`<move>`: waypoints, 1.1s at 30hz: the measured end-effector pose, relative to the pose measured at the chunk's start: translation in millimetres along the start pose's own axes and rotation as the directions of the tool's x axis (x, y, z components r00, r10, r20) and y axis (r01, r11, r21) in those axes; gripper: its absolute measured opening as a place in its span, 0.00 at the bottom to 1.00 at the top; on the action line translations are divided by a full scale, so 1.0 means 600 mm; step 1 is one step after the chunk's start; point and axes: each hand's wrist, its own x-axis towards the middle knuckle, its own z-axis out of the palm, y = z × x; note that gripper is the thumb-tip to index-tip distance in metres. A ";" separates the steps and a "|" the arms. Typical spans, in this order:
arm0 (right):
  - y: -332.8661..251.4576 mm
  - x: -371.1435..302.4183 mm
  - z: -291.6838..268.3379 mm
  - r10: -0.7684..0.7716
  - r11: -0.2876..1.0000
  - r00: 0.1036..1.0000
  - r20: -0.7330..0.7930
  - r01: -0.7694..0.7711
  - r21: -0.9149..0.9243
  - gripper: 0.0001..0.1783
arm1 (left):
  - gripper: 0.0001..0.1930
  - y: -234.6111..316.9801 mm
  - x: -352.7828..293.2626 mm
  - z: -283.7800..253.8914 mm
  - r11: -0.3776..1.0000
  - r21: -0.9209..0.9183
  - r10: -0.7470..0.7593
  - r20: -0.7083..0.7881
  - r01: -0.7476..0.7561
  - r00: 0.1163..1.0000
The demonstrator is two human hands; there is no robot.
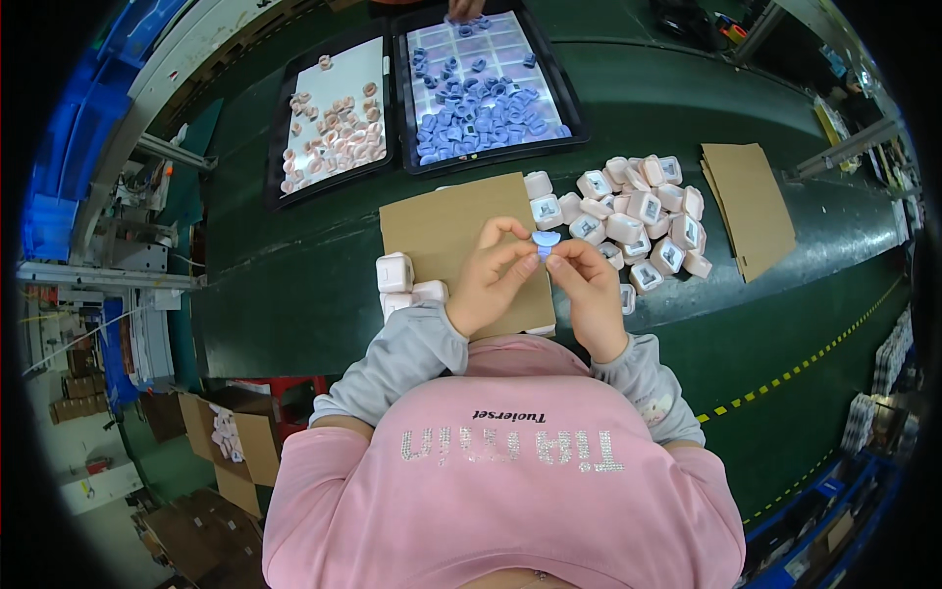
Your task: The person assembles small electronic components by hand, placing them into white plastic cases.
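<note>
Between the fingertips of both hands is a small blue rounded piece [546, 239], held up over a flat brown cardboard sheet [432, 221]. My left hand [491, 280] pinches it from the left with thumb and forefinger. From the other side, my right hand [589, 294] grips it with its fingertips. The piece's exact kind is too small to make out. Close to my right hand lies a heap of pale pink square boxes [643, 208] with rounded corners. A few more such boxes [395, 273] sit by my left wrist.
Two black-rimmed trays stand at the far side: one of small pale pink pieces [339, 137], one of blue pieces [486, 113]. Another person's hand [465, 8] reaches into the blue one. Folded cardboard [751, 211] lies right; an open carton [231, 442] stands lower left.
</note>
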 end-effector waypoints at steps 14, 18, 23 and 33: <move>-0.006 0.016 -0.020 -0.441 0.457 0.782 0.441 0.619 -0.639 0.24 | 0.09 0.022 -0.007 0.023 0.593 -0.710 -0.426 0.122 0.379 0.896; -0.022 0.022 -0.035 -0.339 0.475 0.819 0.464 0.574 -0.667 0.25 | 0.10 0.043 0.003 0.006 0.290 -0.778 -0.484 0.383 0.557 0.787; -0.012 0.040 -0.044 -0.177 0.515 0.914 0.364 0.401 -0.758 0.34 | 0.08 -0.047 0.021 0.014 0.984 -0.065 -0.166 -0.004 0.165 0.986; 0.049 0.041 -0.078 -0.121 0.396 0.935 0.332 0.353 -0.848 0.20 | 0.32 -0.171 0.167 -0.170 0.635 0.711 -0.559 0.153 0.302 0.815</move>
